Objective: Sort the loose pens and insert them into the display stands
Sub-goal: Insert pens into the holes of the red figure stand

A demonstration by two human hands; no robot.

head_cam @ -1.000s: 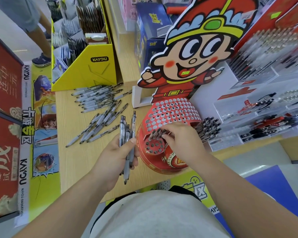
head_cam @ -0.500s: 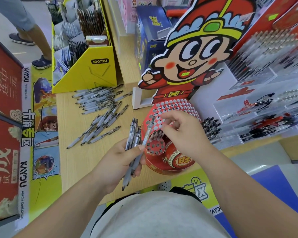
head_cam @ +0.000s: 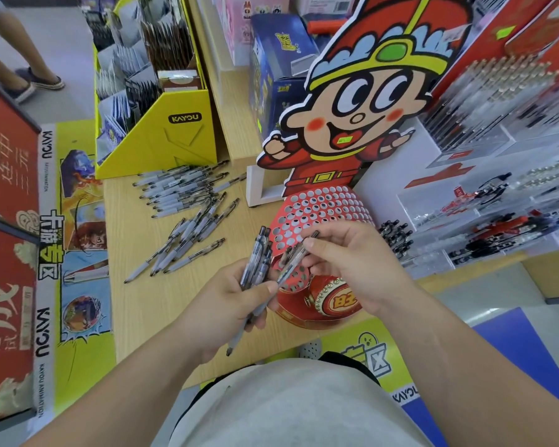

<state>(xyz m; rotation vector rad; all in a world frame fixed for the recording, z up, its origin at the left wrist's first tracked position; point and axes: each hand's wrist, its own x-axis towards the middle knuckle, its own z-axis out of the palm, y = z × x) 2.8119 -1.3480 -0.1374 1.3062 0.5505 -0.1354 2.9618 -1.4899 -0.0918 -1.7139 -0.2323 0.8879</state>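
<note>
Head view: a pale wooden worktop (head_cam: 136,304) fills the centre-left of the frame. A large cartoon-figure board (head_cam: 368,101) stands upright at upper centre. A yellow box (head_cam: 162,146) of packets sits at the upper left, on the far end of the worktop. At the foot of the figure board stands a red display stand (head_cam: 320,208), its curved face full of round holes. Loose pens (head_cam: 181,243) lie on the worktop in two heaps, left of the stand and just before the yellow box.

The left hand (head_cam: 220,308), lower centre, has its grip closed round a bundle of pens (head_cam: 255,256), clicker ends up. The right hand (head_cam: 362,269), in front of the stand, has its grip pinched, thumb and fingertips, on a single pen (head_cam: 291,264). That pen slants across the stand's lower face, its lower end at the left thumb.
</note>
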